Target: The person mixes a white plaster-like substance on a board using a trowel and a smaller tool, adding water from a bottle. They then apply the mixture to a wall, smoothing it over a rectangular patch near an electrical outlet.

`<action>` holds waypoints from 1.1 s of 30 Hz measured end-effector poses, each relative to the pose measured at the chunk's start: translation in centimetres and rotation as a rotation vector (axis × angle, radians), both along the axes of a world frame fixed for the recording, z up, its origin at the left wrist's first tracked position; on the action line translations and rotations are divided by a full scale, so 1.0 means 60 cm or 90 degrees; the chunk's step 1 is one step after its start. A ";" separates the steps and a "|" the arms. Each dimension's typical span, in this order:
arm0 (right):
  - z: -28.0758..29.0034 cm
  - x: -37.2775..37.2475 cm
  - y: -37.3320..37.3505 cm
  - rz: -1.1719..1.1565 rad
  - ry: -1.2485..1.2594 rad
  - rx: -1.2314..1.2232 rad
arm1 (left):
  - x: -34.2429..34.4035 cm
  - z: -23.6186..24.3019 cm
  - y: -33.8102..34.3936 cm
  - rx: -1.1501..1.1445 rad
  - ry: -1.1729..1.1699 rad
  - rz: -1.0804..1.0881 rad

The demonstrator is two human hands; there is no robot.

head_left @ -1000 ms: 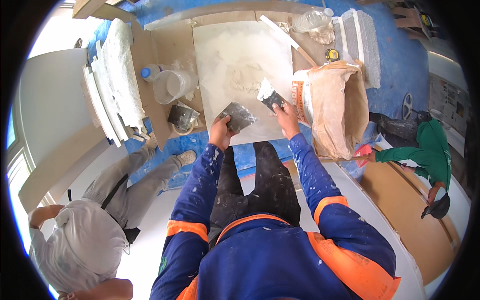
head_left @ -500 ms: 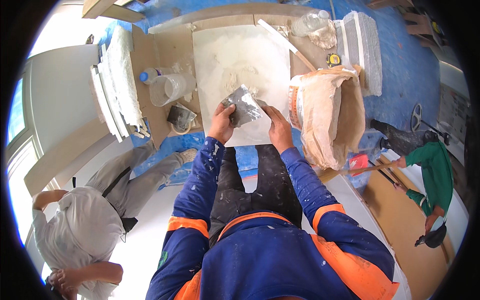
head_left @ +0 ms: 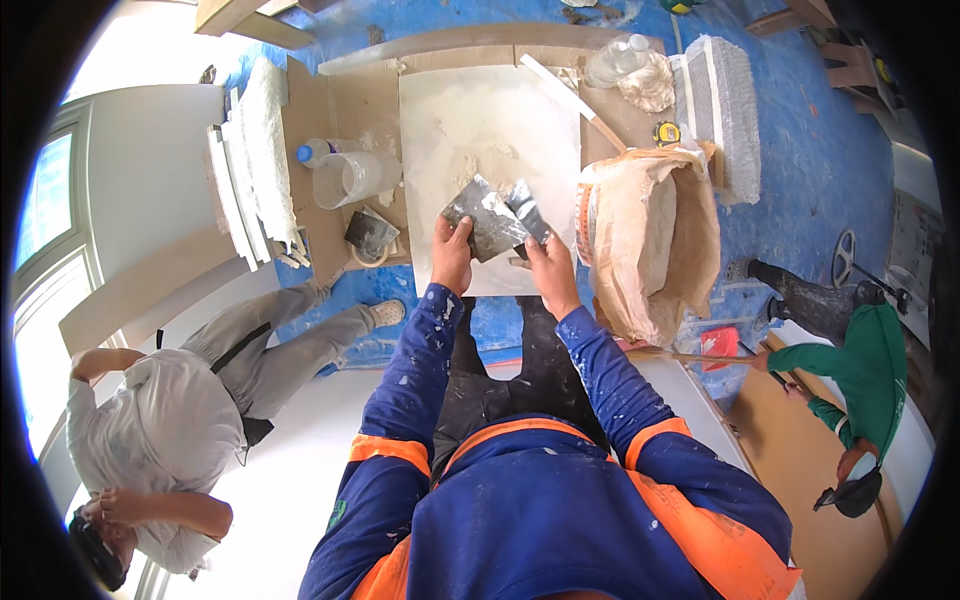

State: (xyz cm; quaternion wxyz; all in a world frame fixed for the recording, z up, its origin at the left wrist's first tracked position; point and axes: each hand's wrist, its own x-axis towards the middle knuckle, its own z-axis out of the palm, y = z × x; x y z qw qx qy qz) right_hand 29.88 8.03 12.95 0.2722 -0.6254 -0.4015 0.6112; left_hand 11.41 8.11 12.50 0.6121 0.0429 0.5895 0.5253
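My left hand [head_left: 453, 262] grips a flat, dark square scraper blade [head_left: 484, 226] smeared with white. In my right hand [head_left: 552, 275] is a second, narrower grey scraper blade [head_left: 527, 208], tilted up against or just over the right edge of the first; whether they touch I cannot tell. Both blades are held above a white board [head_left: 430, 110], on which a heap of pale powder or plaster [head_left: 490, 160] lies just beyond them. The handles, if any, are hidden by my fingers.
Left of the board are a clear plastic tub [head_left: 357, 178], a blue-capped bottle [head_left: 312, 152] and another dark blade [head_left: 371, 233]. A torn paper sack [head_left: 650, 240], tape measure [head_left: 666, 133] and stick [head_left: 570, 98] are at right. Co-workers stand left [head_left: 170, 410] and right [head_left: 860, 360].
The narrower blade in my right hand has turned up into view, where before it was mostly hidden behind the square one. My right fingers have shifted down and curled round it.
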 end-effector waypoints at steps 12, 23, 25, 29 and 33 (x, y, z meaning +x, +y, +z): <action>0.053 0.033 0.019 -0.233 0.206 -0.139 | -0.102 -0.015 0.015 -0.040 -0.065 -0.076; -0.033 -0.043 -0.062 -0.166 0.811 -0.380 | -0.105 0.065 0.011 -0.162 -0.266 -0.120; -0.011 -0.045 -0.093 -0.184 0.665 -0.398 | -0.139 0.050 0.015 -0.122 -0.215 -0.109; 0.080 -0.029 -0.102 -0.334 0.395 -0.264 | -0.179 0.041 0.023 -0.043 -0.060 -0.135; 0.119 -0.066 -0.090 -0.306 0.213 -0.140 | -0.166 0.042 0.013 0.027 0.080 -0.144</action>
